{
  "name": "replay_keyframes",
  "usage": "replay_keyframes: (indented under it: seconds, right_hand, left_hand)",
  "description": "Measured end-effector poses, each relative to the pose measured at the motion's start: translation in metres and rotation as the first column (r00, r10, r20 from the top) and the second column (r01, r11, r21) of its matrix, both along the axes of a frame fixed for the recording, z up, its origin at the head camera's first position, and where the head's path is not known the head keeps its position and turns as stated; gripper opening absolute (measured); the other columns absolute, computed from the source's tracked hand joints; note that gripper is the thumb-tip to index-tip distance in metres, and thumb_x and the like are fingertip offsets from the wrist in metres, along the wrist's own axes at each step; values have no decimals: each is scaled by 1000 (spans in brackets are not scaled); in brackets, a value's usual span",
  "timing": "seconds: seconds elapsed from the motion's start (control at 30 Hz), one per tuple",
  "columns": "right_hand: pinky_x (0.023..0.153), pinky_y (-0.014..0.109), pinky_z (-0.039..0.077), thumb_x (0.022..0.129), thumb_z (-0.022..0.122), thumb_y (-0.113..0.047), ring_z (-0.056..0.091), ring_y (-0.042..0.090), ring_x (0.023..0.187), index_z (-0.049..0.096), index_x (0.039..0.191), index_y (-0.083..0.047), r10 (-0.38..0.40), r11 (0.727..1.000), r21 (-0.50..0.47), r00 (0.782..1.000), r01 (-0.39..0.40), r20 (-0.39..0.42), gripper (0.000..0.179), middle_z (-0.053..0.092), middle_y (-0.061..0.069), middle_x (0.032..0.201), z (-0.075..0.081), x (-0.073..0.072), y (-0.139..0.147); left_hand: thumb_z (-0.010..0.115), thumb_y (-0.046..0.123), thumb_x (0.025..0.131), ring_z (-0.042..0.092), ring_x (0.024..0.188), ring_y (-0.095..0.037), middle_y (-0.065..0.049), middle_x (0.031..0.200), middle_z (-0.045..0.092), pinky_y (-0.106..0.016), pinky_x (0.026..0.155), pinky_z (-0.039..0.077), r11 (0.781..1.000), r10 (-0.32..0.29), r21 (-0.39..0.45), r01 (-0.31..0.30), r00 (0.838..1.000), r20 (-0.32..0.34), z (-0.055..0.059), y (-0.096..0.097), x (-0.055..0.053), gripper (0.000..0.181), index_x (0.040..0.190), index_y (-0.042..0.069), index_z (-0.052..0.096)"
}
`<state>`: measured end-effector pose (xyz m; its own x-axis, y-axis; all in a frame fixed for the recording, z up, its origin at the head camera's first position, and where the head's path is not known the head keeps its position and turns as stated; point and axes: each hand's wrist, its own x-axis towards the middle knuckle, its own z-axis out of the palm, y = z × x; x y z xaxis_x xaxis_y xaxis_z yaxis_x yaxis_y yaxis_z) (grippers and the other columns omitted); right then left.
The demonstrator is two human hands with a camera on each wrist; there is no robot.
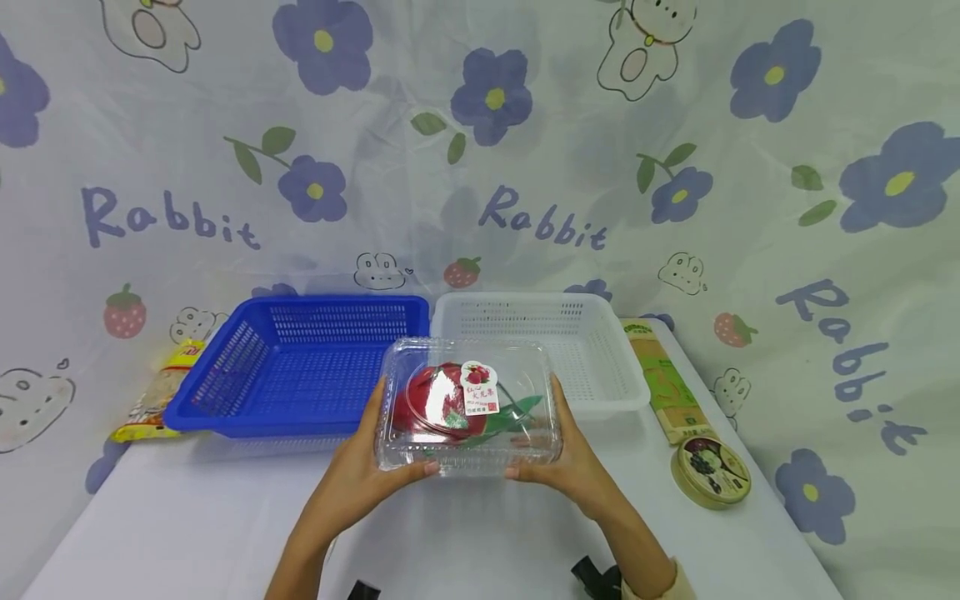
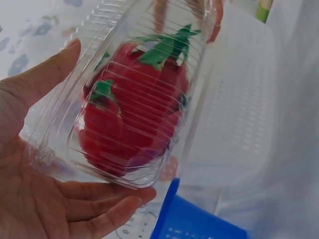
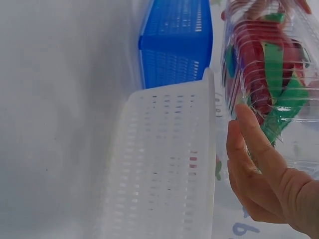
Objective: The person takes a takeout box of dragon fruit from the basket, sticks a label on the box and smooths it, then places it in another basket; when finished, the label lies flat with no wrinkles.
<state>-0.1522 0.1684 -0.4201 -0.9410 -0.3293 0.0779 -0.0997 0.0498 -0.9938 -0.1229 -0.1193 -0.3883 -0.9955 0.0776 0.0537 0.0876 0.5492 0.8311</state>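
Note:
A clear plastic clamshell box [image 1: 470,458] is held up above the table between both hands in the head view. Inside lies a red dragon fruit [image 1: 431,400] with green leaf tips; a white label [image 1: 480,387] is stuck on the lid. My left hand [image 1: 358,477] grips the box's left end, thumb at the near edge and fingers behind. At the opposite end, my right hand [image 1: 576,471] holds it in the same way. The left wrist view shows the left hand's fingers [image 2: 99,209] under the box. In the right wrist view, the right hand [image 3: 271,181] supports its side.
Behind the box stand a blue basket [image 1: 300,429] and a white basket [image 1: 615,400], side by side. A yellow snack bag [image 1: 161,396] lies at far left. On the right are a green-and-tan packet [image 1: 667,383] and a round gold tin [image 1: 711,472]. A patterned curtain [image 1: 420,200] hangs behind.

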Motion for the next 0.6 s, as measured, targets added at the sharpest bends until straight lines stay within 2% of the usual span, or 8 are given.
replay_keyframes:
  seconds: [0.2, 0.37, 0.6]
  right_hand:
    - [81, 47, 60, 70, 90, -17, 63, 36, 114, -1, 158, -42, -24, 999, 29, 1000, 24, 1, 129, 31, 22, 156, 2, -4, 2]
    - [86, 49, 58, 73, 89, -18, 61, 38, 117, -3, 157, -47, -9, 1000, 4, 1000, 9, 24, 127, 26, 20, 159, 5, -6, 5]
    - [90, 49, 57, 74, 87, -15, 59, 39, 120, -4, 158, -44, 0, 1000, -18, 1000, 1, 10, 127, 26, 19, 157, 7, -12, 9]
  left_hand:
    - [86, 50, 71, 33, 141, -51, -21, 160, 29, -70, 103, 37, 1000, 1, -6, -1, 1000, 5, -1, 1, -3, 126, 159, 36, -2]
    - [86, 50, 71, 35, 140, -52, -23, 158, 31, -71, 103, 37, 1000, -5, -13, 5, 1000, -7, -1, 2, -8, 125, 160, 34, -2]
    - [85, 51, 72, 35, 140, -52, -23, 158, 31, -72, 101, 38, 1000, -17, -13, 17, 1000, 3, -1, 4, -17, 125, 160, 33, -2]
